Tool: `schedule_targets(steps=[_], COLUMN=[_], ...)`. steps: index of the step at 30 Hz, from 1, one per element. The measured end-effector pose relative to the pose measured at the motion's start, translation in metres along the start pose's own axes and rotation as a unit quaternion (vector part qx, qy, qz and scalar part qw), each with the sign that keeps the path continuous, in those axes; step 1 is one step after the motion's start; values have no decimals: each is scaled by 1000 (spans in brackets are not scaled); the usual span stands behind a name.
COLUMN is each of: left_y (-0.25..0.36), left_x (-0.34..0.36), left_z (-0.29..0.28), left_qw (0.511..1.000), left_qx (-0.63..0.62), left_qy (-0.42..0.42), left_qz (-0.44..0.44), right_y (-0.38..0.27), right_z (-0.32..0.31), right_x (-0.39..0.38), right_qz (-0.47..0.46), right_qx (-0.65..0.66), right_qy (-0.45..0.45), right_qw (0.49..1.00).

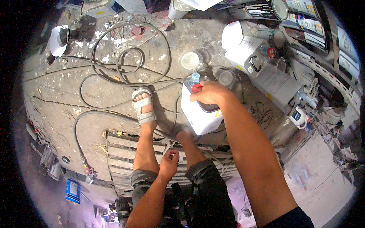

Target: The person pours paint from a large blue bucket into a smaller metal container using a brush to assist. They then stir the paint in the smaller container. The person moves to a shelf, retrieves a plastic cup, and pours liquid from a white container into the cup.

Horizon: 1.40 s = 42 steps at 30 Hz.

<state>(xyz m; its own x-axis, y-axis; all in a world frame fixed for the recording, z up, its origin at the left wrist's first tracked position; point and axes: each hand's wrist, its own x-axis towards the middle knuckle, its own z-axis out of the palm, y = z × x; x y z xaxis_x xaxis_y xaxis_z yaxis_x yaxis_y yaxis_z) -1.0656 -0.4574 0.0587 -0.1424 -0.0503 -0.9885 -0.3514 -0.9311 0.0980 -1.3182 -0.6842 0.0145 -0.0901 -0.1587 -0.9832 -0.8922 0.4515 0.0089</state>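
Observation:
My right hand [210, 93] reaches over the top of a white rectangular metal can [197, 116], its thumb and fingers pinched around a red cap [196, 89]. Beside the cap, a clear bluish spout [194, 78] sticks out toward a round plastic tub [191, 60] with pale contents. Whether liquid runs from the spout, I cannot tell. A second clear cup [226, 78] sits right of the can. My left hand [170, 163] hangs near my knees with curled fingers; what they hold, if anything, is hidden.
Black hoses [167, 49] loop across the paint-spotted floor. More white cans [243, 51] stand at the right, near shelved tins [304, 24]. A slatted wooden pallet [121, 152] lies by my legs. A spray gun [90, 178] and a blue tin [73, 191] are at lower left.

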Motion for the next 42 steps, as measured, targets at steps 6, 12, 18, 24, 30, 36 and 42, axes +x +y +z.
schedule_targets(steps=[6,12,18,24,30,36,42], left_y=[-5,-15,0,-6,-10,-3,12], left_x=[-1,4,-8,-5,0,4,0], left_z=[0,-5,-5,-10,-11,-21,-28], left_qw=[1000,1000,1000,998,1000,1000,996], left_qx=[-13,3,19,44,14,6,33], left_qy=[3,10,20,14,23,12,31], left_qz=[-1,-9,-12,36,-7,23,73], right_y=[0,24,51,68,58,41,26], right_z=[12,28,-1,-51,-102,-113,-99], right_x=[-37,-90,-130,-110,-39,46,79], right_qz=[-5,-34,-50,-46,-32,-31,-15], right_qx=[-10,64,90,79,78,77,119], right_qy=[123,275,398,513,522,530,532], right_qw=[992,959,912,854,849,844,838])
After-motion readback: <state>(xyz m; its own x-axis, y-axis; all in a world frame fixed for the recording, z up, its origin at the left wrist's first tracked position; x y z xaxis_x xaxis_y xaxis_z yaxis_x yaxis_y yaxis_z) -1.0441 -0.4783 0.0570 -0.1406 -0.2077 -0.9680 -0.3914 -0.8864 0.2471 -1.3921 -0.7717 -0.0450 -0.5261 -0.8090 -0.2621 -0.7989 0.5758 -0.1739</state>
